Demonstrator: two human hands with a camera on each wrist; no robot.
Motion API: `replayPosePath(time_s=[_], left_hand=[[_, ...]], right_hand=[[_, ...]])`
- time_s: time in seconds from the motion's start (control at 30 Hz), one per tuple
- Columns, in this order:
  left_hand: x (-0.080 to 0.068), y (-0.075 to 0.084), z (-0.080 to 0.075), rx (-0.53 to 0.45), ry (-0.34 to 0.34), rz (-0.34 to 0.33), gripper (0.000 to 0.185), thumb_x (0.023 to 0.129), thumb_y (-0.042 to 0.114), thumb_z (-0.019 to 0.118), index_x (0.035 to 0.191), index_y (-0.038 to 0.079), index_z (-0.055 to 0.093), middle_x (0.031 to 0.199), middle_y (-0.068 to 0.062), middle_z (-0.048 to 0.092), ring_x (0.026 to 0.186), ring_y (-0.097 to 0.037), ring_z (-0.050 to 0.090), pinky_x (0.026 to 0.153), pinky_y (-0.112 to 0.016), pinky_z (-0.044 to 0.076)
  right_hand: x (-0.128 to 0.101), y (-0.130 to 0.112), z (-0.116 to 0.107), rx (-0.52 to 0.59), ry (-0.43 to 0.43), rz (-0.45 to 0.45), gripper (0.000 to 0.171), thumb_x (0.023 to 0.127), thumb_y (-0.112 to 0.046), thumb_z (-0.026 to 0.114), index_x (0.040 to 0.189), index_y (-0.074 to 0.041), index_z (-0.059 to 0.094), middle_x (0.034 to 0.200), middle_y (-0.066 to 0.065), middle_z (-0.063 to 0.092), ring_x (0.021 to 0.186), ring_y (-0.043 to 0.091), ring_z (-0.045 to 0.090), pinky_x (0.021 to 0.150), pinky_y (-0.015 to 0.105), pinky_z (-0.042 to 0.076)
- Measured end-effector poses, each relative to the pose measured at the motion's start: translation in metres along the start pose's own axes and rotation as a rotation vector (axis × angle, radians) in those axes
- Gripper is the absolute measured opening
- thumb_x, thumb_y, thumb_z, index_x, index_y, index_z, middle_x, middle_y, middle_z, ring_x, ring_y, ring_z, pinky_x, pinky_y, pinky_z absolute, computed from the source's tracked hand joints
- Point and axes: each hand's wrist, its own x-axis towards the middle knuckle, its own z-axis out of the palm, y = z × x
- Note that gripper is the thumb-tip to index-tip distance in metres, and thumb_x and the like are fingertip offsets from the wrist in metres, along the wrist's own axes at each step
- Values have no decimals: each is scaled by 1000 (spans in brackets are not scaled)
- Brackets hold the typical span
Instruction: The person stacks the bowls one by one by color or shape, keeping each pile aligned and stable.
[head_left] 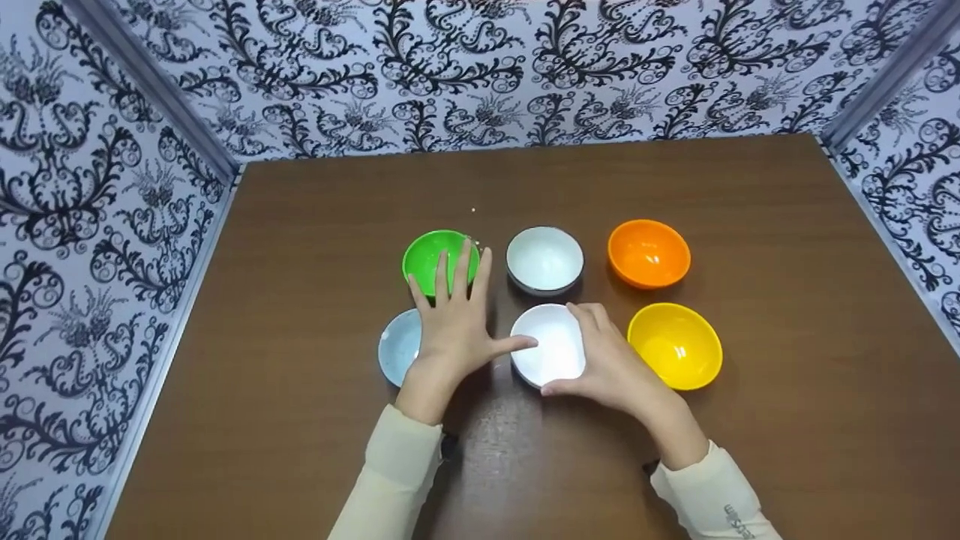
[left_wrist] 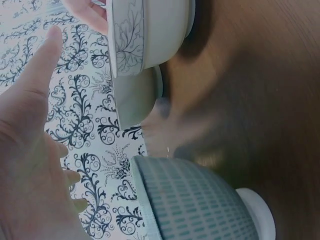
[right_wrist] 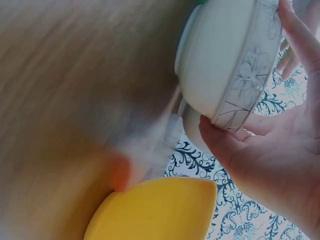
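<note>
While the right hand (head_left: 611, 364) curls its thumb and fingers around the near white bowl (head_left: 551, 345), which sits on the table (head_left: 300, 375) between the blue bowl (head_left: 397, 346) and the yellow bowl (head_left: 675, 345), keep the grip on the rim firm. The left hand (head_left: 454, 322) hovers flat, fingers spread and holding nothing, thumb at the white bowl's left edge; use it to steady that side, clear of the green bowl (head_left: 431, 255).

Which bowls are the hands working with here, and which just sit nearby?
In hand:
white bowl, held by the right hand, left hand thumb touching its rim

Lying about:
green bowl
blue bowl
grey bowl
orange bowl
yellow bowl
</note>
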Motion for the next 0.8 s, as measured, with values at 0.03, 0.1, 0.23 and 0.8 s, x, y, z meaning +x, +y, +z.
replayPosePath(time_s=[0.03,0.1,0.23,0.8], left_hand=[[-1,0,-1,-3,1,1,129,64,87,64,162,21,12,170,-7,6,155,-39,7,117,-77,4],[-1,1,-2,-1,4,-5,129,64,87,65,162,21,12,170,-6,5,156,-39,6,118,-76,3],[-1,3,-4,-9,4,-14,129,64,86,65,162,22,11,170,-6,5,156,-39,5,118,-76,0],[-5,4,-1,31,23,-4,131,63,88,64,162,22,10,170,-7,5,156,-39,6,118,-77,3]], right_hand=[[-1,0,0,2,-2,6,120,64,-50,91,154,-2,28,147,15,37,129,31,46,111,51,46],[-2,-1,-1,6,-4,14,121,64,-50,91,154,-2,27,148,16,36,129,32,45,112,52,46],[-4,-1,-2,5,-12,20,121,65,-51,90,154,-1,25,150,17,35,130,33,44,112,53,46],[2,-2,6,-2,-7,-1,120,66,-45,91,153,3,25,147,21,35,128,35,44,111,52,46]])
